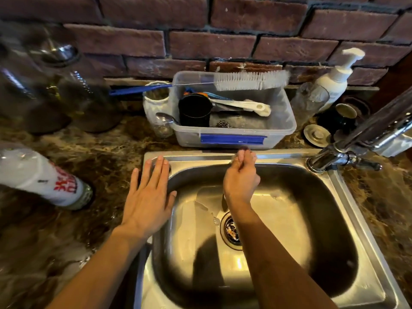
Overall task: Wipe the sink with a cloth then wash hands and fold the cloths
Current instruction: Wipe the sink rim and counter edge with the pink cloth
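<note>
Right hand (pixel 242 175) at middle of sink (pixel 347 197) back rim, forearm reaching across basin over drain (pixel 231 228). Fingers (pixel 242 156) curled, pinching small dark wad (pixel 244 149); probably cloth, too blurred to confirm. Wad touching rim, at far side of fingers. Rim long axis runs left-right, so wipe stroke likely sideways along it. Left hand (pixel 148 197) flat, fingers straight, palm down on sink's back-left corner and counter (pixel 100 152), apart from wad; bracing, holds nothing. Right hand nearer.
</note>
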`<state>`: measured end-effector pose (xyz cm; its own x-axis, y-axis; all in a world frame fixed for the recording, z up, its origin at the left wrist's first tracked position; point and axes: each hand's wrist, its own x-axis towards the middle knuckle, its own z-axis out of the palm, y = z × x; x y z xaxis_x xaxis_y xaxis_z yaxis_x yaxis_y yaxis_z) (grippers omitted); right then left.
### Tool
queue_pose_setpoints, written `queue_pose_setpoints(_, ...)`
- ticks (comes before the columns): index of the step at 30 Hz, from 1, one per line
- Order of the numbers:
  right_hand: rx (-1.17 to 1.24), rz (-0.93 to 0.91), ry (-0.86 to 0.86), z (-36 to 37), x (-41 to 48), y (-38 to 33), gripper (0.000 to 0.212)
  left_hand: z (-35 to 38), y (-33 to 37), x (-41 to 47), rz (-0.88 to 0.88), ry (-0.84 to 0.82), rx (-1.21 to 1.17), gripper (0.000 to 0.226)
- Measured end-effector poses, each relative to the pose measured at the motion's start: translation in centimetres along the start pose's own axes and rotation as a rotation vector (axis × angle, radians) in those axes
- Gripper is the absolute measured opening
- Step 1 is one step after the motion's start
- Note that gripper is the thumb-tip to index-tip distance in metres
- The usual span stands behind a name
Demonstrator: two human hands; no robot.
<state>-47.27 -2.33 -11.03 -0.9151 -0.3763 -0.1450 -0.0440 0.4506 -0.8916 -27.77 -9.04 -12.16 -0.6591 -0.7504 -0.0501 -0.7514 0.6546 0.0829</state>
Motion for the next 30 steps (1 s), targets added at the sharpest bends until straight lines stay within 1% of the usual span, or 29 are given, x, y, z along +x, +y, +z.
queue_pose_setpoints(6, 0.013, -0.045, -0.075, 3.3, -3.5, -0.5, 0.046, 0.5, -1.8, -1.9, -0.084, -0.013, -0.046, 0.079)
queue_pose_setpoints(9, -0.019, -0.074, -0.112, 4.8, -5.1, -1.2, 0.044, 0.5, -2.0, -2.5, -0.110, -0.008, -0.088, 0.081)
queue_pose_setpoints(12, -0.036, -0.066, -0.150, 5.8, -6.3, -1.9, 0.043, 0.4, -2.1, -3.4, -0.146, -0.018, -0.125, 0.080)
queue_pose_setpoints(15, -0.057, -0.069, -0.183, 6.3, -7.2, -2.5, 0.041, 0.3, -2.6, -4.3, -0.152, -0.014, -0.169, 0.075)
queue_pose_setpoints(19, 0.019, -0.028, -0.279, 6.9, -8.7, -3.6, 0.040, 0.6, -3.8, -5.5, -0.124, 0.021, -0.232, 0.067)
queue_pose_setpoints(21, 0.150, 0.036, -0.280, 6.9, -8.8, -4.0, 0.029, 0.8, -4.2, -6.1, -0.105, 0.056, -0.210, 0.064)
queue_pose_setpoints(22, 0.265, 0.122, -0.289, 6.6, -8.5, -4.3, 0.025, 0.9, -4.3, -6.3, -0.102, 0.069, -0.198, 0.062)
queue_pose_setpoints(23, 0.409, 0.223, -0.329, 6.3, -8.0, -4.5, 0.025, 1.0, -4.3, -6.3, -0.103, 0.078, -0.193, 0.062)
queue_pose_setpoints(25, 0.744, 0.418, -0.448, 5.1, -6.8, -4.6, 0.034, 1.0, -4.2, -6.3, -0.107, 0.080, -0.190, 0.061)
queue_pose_setpoints(26, 0.837, 0.481, -0.488, 4.3, -6.3, -4.6, 0.037, 1.1, -4.2, -6.2, -0.107, 0.077, -0.192, 0.062)
queue_pose_setpoints(28, 0.925, 0.528, -0.523, 3.0, -5.5, -4.4, 0.038, 1.1, -4.3, -6.2, -0.109, 0.079, -0.196, 0.062)
queue_pose_setpoints(29, 0.929, 0.517, -0.524, 2.5, -5.2, -4.2, 0.038, 1.1, -4.3, -6.2, -0.111, 0.083, -0.200, 0.062)
queue_pose_setpoints(30, 0.877, 0.465, -0.514, 2.0, -5.0, -4.0, 0.038, 1.0, -4.3, -6.2, -0.114, 0.085, -0.209, 0.062)
